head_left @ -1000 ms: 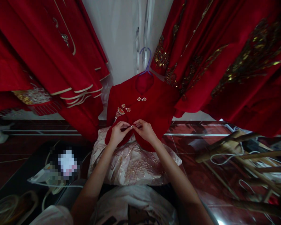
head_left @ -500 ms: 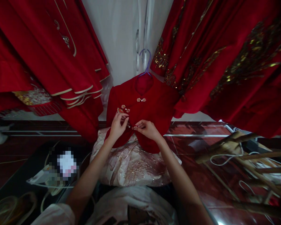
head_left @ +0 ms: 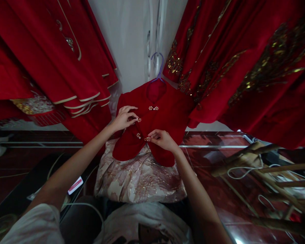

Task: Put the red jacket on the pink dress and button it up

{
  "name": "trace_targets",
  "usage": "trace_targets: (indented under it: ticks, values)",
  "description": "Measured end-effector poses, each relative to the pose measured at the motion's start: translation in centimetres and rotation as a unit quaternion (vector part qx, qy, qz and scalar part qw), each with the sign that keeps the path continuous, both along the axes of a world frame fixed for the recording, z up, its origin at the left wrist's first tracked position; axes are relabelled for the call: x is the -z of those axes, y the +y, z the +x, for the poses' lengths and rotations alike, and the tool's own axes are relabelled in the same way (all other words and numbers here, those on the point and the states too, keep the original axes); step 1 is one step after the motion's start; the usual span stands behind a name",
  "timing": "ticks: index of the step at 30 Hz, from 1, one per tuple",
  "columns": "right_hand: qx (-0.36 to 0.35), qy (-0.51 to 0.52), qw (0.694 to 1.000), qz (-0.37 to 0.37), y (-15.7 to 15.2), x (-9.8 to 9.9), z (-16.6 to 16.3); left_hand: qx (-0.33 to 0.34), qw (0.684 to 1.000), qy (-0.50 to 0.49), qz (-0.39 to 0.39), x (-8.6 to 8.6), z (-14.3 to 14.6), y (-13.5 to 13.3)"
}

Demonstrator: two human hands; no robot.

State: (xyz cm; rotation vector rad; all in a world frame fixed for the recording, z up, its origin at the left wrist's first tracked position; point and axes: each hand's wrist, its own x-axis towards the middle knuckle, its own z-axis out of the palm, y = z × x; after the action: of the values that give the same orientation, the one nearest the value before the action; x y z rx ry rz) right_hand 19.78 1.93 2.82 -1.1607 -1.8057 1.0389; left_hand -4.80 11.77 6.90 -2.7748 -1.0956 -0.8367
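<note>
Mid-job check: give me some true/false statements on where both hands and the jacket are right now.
The small red jacket hangs on a purple wire hanger. True.
The left hand grips that hanger. False: it is lower, on the jacket beside the middle pearl clasp.
The fingers of the right hand pinch at the lowest pearl clasp. True.
The garments hanging on either side are blue. False: those long robes are red with gold detailing.

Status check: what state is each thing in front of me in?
Red jacket, hanging, hem flaps apart.
Purple hanger, hung up, carrying jacket.
Top clasp, fastened.
Middle clasp, left hand fingertips on it.
Lower clasp, halves apart, right hand pinches one half.
Brocade skirt, draped below jacket.
</note>
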Motion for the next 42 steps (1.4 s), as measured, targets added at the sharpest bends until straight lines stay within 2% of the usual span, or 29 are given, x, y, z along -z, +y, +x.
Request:
trace_targets:
  ticks: [8,13,19,22,25,31,38,40,42]
  values:
    - [0.007,-0.001,1.0,0.004,-0.1,0.0,-0.2,0.062,0.996,0.061,-0.015,-2.0,0.2,1.1]
    - [0.01,0.002,1.0,0.007,-0.2,0.0,-0.2,0.109,0.987,0.114,0.01,-2.2,0.9,1.1]
    - [0.015,0.0,1.0,0.006,-0.2,-0.2,-0.1,0.053,0.993,0.1,0.038,-1.6,2.6,1.7]
    - [0.002,0.003,1.0,0.005,-0.3,-0.4,0.1,0.006,0.998,0.05,0.043,-1.9,4.1,1.6]
    - [-0.024,0.001,1.0,0.0,-0.4,-0.8,0.4,-0.013,0.999,0.017,0.047,-2.5,6.0,1.4]
    - [-0.079,0.011,0.997,-0.022,-0.6,-1.5,1.4,-0.009,0.999,0.009,0.04,-2.9,8.9,2.0]
    - [-0.102,0.013,0.994,-0.045,-0.6,-2.1,1.9,0.034,0.998,-0.006,0.048,-3.1,9.4,2.3]
    - [-0.101,0.006,0.994,-0.034,-0.7,-2.2,2.0,0.046,0.997,0.012,0.059,-3.2,9.4,2.4]
    - [-0.078,-0.011,0.997,0.009,-0.7,-2.5,1.9,0.055,0.994,0.034,0.083,-3.3,9.4,2.4]
